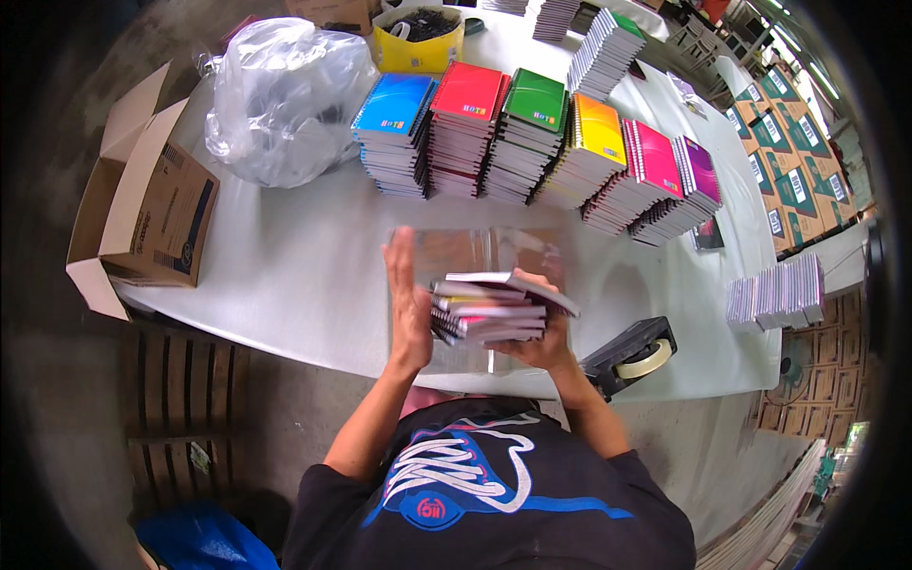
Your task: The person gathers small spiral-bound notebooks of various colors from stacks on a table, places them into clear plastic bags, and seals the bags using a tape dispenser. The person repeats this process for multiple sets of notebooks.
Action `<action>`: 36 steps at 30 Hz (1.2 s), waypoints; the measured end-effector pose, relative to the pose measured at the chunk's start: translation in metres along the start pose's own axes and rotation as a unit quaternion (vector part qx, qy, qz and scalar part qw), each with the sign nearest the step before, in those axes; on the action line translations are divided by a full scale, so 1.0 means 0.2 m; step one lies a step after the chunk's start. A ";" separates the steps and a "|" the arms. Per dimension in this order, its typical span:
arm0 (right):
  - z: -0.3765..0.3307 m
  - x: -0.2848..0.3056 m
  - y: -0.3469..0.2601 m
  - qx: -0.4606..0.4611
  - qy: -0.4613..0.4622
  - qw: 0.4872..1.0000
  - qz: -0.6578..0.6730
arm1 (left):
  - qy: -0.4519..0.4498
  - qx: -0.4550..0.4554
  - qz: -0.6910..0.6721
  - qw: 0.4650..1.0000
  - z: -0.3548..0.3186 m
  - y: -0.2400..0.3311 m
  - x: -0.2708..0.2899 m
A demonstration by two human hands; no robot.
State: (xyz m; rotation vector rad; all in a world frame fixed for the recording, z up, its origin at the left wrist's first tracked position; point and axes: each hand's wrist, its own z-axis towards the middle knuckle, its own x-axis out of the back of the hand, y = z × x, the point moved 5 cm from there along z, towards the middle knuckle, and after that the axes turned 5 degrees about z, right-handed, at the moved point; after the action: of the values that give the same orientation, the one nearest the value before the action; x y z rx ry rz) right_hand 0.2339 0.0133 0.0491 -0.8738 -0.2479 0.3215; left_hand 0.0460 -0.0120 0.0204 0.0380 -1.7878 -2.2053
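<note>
Above the near part of the table, my right hand grips a small stack of spiral notebooks from its right side. The notebooks are uneven and slightly fanned, with their wire bindings toward the left and a little motion blur. My left hand is upright and flat beside the bound edges, fingers stretched out; whether it touches them I cannot tell. Beneath the stack lies a clear plastic sheet or bag, flat on the white table. A black tape dispenser stands right of my right hand.
Beyond the plastic stand notebook piles with blue, red, green, yellow, pink and purple covers. An open cardboard box and a bulky plastic bag occupy the left. More notebooks lie at right.
</note>
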 end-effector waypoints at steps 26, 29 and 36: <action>-0.06 -0.05 0.43 -0.263 0.048 0.922 0.281 | -0.035 0.045 -0.115 0.992 -0.17 -0.38 -0.19; -0.19 -0.01 0.40 -0.257 -0.048 0.928 0.267 | -0.053 -0.022 -0.043 0.997 -0.20 -0.38 -0.20; -0.20 -0.10 0.40 -0.189 -0.045 0.980 0.053 | -0.049 -0.022 -0.073 0.996 -0.20 -0.35 -0.22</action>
State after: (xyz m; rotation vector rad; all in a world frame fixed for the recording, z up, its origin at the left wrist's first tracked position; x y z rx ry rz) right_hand 0.2154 0.0252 -0.0401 -1.2511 -0.3545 0.4211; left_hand 0.0812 -0.0265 -0.0639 0.0528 -1.8422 -2.3861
